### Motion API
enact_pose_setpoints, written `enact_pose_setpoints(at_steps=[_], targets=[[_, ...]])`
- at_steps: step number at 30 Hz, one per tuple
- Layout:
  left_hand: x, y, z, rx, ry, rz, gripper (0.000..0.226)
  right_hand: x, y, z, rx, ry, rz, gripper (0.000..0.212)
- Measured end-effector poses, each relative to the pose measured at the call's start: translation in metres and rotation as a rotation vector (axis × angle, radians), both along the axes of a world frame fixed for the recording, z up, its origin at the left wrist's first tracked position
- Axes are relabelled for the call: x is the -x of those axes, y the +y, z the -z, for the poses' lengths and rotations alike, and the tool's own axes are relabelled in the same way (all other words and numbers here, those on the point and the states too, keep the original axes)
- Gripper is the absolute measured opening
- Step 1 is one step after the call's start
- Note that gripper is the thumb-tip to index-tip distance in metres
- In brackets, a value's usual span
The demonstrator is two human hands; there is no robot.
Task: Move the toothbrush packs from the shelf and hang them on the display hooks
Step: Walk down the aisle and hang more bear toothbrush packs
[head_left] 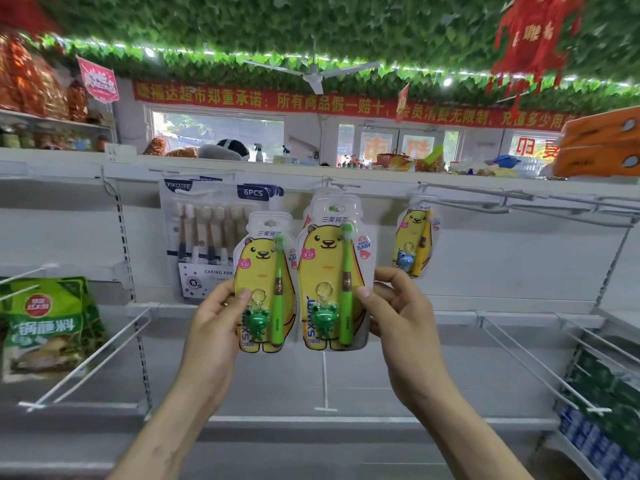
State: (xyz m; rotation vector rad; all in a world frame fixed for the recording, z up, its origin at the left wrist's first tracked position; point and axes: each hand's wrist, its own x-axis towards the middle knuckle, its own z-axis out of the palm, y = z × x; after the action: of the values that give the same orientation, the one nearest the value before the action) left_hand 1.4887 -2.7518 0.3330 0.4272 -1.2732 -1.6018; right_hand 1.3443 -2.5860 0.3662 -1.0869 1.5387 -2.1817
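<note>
My left hand [211, 327] pinches a yellow bear toothbrush pack [265, 268] with a green brush and frog keychain by its left edge. My right hand [398, 317] pinches a matching pack [329, 258] by its right edge; this pack's top sits at the middle display hook [341, 184], in front of other packs hanging there. Whether its hole is on the hook I cannot tell. Another bear pack [415, 237] with a blue keychain hangs on a hook to the right. A six-piece toothbrush pack [207, 230] hangs at the left.
Long bare wire hooks [519, 202] stick out at the upper right. The white shelf [329, 382] below has wire dividers [86, 362]. A green food bag [45, 323] hangs at the left; boxed goods [602, 410] fill the right shelf.
</note>
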Motion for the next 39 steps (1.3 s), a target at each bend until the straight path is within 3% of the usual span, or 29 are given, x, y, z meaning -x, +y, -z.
enact_pose_setpoints(at_steps=[29,39], targets=[[0.0,-0.007,0.009,-0.019,-0.013,-0.001,0.024,-0.002,-0.004,0.007,0.065,-0.002,-0.001,0.013],[-0.004,-0.013,0.013,-0.019,-0.018,-0.017,0.023,0.028,-0.04,0.011,-0.016,-0.03,0.068,0.01]])
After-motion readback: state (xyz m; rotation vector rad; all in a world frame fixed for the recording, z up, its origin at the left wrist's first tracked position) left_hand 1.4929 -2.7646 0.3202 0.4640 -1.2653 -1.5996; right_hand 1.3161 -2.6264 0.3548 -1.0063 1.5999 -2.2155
